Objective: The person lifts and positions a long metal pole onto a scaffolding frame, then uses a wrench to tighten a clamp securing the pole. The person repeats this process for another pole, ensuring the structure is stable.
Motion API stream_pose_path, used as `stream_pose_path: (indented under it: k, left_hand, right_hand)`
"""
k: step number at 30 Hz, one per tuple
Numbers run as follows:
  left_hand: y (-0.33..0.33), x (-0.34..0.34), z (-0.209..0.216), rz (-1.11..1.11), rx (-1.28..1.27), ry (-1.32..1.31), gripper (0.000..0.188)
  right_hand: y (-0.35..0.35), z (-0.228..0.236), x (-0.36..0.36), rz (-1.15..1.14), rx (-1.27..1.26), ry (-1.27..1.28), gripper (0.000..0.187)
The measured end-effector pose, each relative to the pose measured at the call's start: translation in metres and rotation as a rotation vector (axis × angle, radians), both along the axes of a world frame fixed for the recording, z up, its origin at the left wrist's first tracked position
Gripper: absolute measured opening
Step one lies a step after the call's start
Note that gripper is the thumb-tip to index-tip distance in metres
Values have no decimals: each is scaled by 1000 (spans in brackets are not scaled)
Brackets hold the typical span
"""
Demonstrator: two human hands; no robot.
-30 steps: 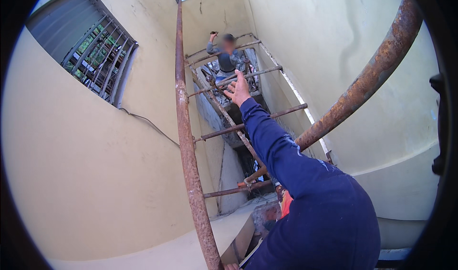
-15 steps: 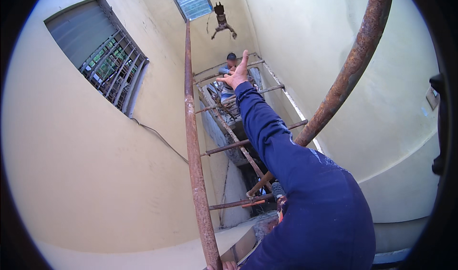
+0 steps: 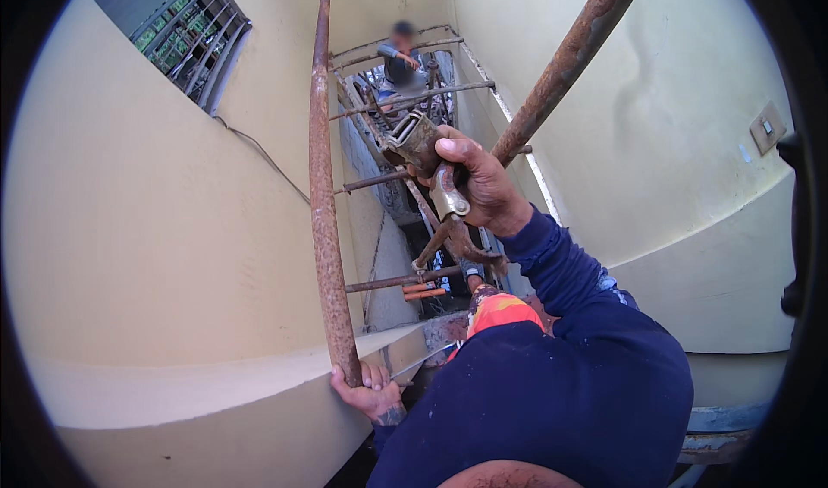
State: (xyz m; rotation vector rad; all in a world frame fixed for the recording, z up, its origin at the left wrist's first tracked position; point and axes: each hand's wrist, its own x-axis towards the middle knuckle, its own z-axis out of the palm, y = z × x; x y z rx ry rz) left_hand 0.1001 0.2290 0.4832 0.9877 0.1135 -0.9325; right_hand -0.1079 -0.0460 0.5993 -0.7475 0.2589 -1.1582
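1. In the head view, we look down past the wearer's dark blue sleeve along a narrow space between pale walls.
2. We find the right hand in the middle of the view, raised, with its fingers closed around a rusty metal clamp; the thumb lies along its near side.
3. We note that the clamp is held in the air in front of the scaffold, its boxy end pointing up and to the left, while a curved arm hangs below the hand.
4. We see the left hand low in the view, wrapped around the lower part of an upright rusty pole.
5. To the right of the clamp, we observe a thicker rusty pipe slanting toward the upper edge.
6. Beyond the hands, we make out crossbars of the scaffold, with short orange pieces just beneath the lowest one.
7. At the far end, we see another person among the bars.
8. At upper left we mark a barred window with a cable below it; at right, a wall plate.
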Motion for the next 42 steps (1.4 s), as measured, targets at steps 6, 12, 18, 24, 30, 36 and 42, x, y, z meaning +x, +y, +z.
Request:
stream_pose_path:
  k: [6, 12, 18, 24, 30, 36, 42]
  left_hand:
    - [-8, -3, 6, -3, -35, 25, 50]
    - [-10, -4, 4, 26, -54, 39, 47]
    - [-8, -3, -2, 31, -100, 40, 41]
    - [-8, -5, 3, 29, -108, 14, 40]
    - [-7, -6, 3, 95, -74, 41, 38]
    - [-12, -9, 10, 92, -71, -6, 38]
    - [-11, -9, 5, 120, -73, -15, 39]
  right_hand:
    - [14, -4, -2, 351, 530, 246, 35]
    - [7, -36, -17, 514, 540, 718, 31]
    - [26, -34, -23, 456, 403, 1110, 33]
    - [30, -51, -29, 504, 334, 1133, 36]
    - [44, -26, -11, 355, 262, 1286, 34]
    - [-5, -91, 26, 108, 80, 1181, 35]
    - [-34, -128, 73, -275, 46, 919, 29]
